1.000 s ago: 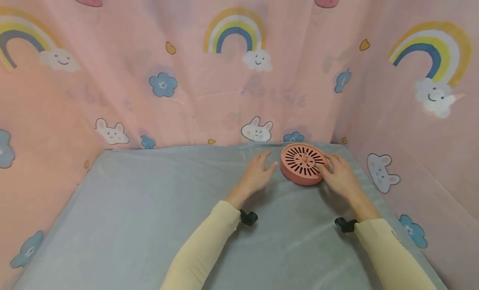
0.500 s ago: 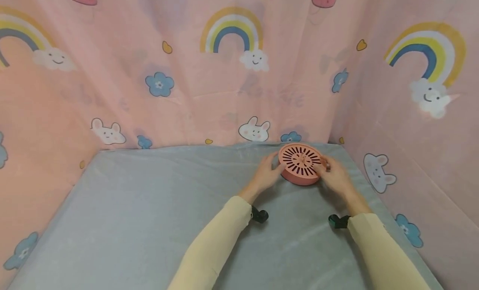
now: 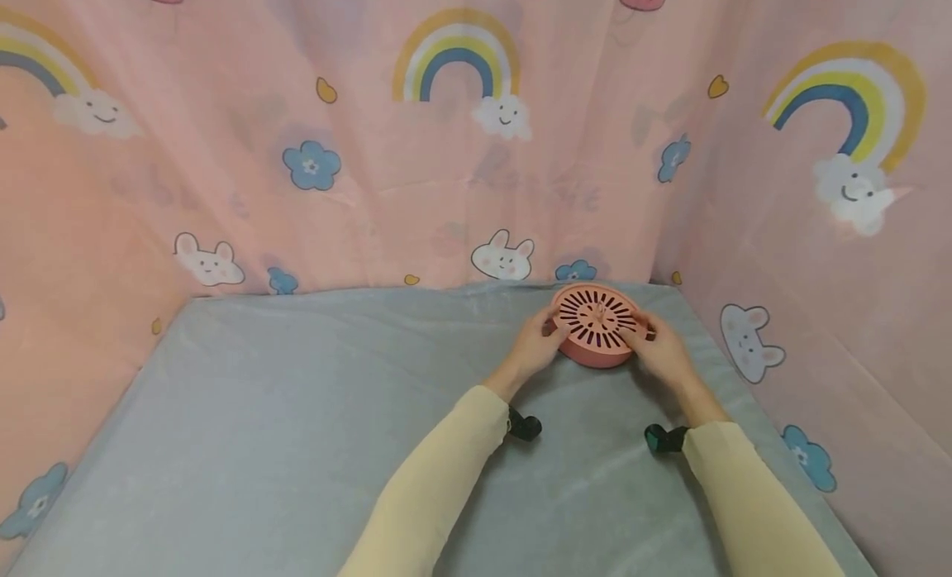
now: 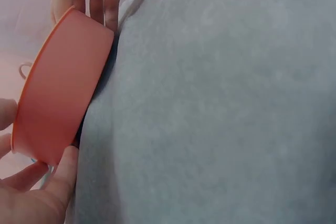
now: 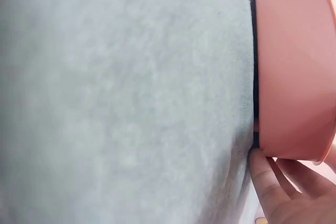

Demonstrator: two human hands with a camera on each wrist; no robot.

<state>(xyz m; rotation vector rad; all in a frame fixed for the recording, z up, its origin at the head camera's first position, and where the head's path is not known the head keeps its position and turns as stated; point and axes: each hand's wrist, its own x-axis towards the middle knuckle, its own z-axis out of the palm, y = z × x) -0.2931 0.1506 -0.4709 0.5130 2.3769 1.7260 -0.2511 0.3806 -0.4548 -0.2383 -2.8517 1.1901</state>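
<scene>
A round coral-pink mosquito coil holder (image 3: pixel 595 317) is at the far right of the table, its slotted lid facing up with a small loop at the centre. My left hand (image 3: pixel 531 345) grips its left side, thumb at the lid's rim and fingers around the wall. On the opposite side, my right hand (image 3: pixel 662 350) holds it the same way, thumb over the rim. Both wrist views show the smooth side wall of the holder (image 4: pixel 65 82), with fingertips low near its base. A thin dark strip runs between base and cloth in the right wrist view.
Grey cloth (image 3: pixel 297 428) covers the table. Pink curtains (image 3: pixel 416 172) printed with rainbows and rabbits hang along the back and both sides, the back one close behind the holder. A small black device (image 3: pixel 525 428) sits at each wrist.
My left hand has moved right and taken hold of the holder's left side. The right hand has stayed on the right side. The holder has hardly moved; the head view has shifted slightly.
</scene>
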